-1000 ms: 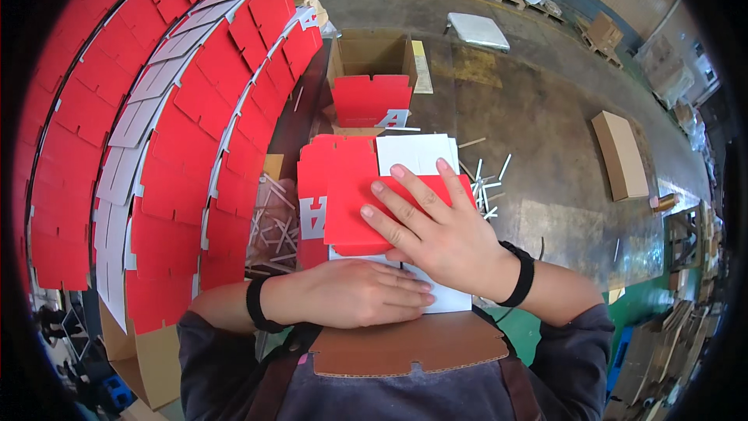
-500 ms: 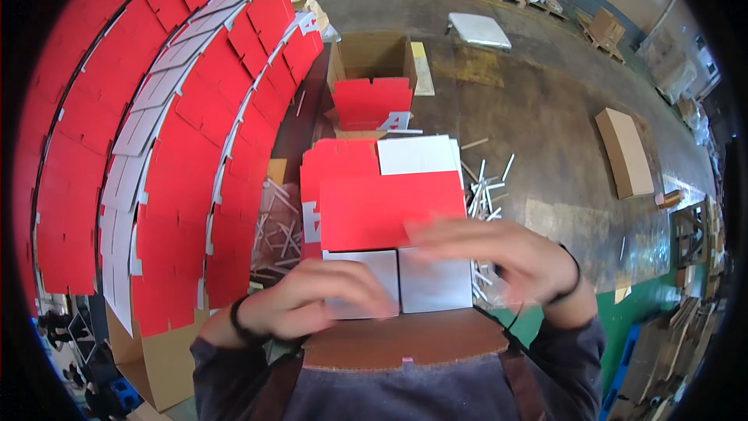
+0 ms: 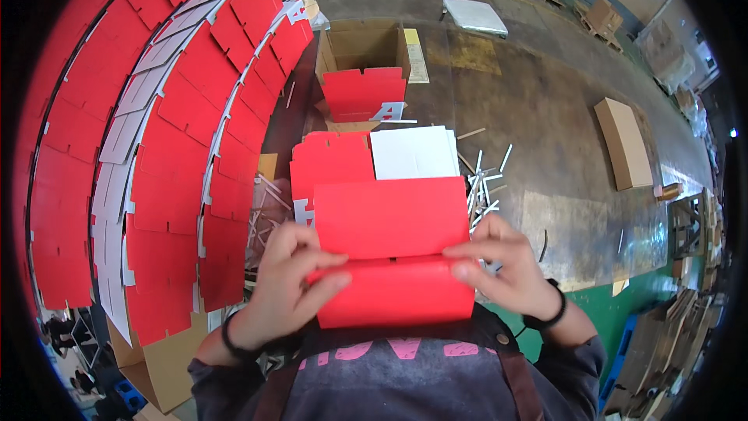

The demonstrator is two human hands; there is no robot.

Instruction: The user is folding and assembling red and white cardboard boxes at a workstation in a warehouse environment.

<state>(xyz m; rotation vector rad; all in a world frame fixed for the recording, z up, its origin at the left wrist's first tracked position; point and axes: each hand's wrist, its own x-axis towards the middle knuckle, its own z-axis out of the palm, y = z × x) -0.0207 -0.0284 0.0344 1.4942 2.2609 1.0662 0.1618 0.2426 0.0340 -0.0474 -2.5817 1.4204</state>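
In front of my body sits a red cardboard box (image 3: pixel 393 292), with a far red panel (image 3: pixel 389 214) meeting its near flap along a dark seam. My left hand (image 3: pixel 300 277) pinches the seam's left end between thumb and fingers. At the right end, my right hand (image 3: pixel 499 265) pinches the same edge, fingertips on the near flap. What lies under the flap is hidden. Just behind the box are a flat red carton blank (image 3: pixel 327 152) and white cardboard sheets (image 3: pixel 413 153).
Tall stacks of flattened red cartons (image 3: pixel 171 218) line the left side. An open brown carton (image 3: pixel 362 47) with a red piece stands ahead. White strips (image 3: pixel 487 187) lie scattered right of the box. A long brown carton (image 3: pixel 623 144) rests on the floor at right.
The near flap, earlier lying back toward me brown side up, is now folded over the two grey-white blocks, red side up. Both hands have moved to the seam's ends.
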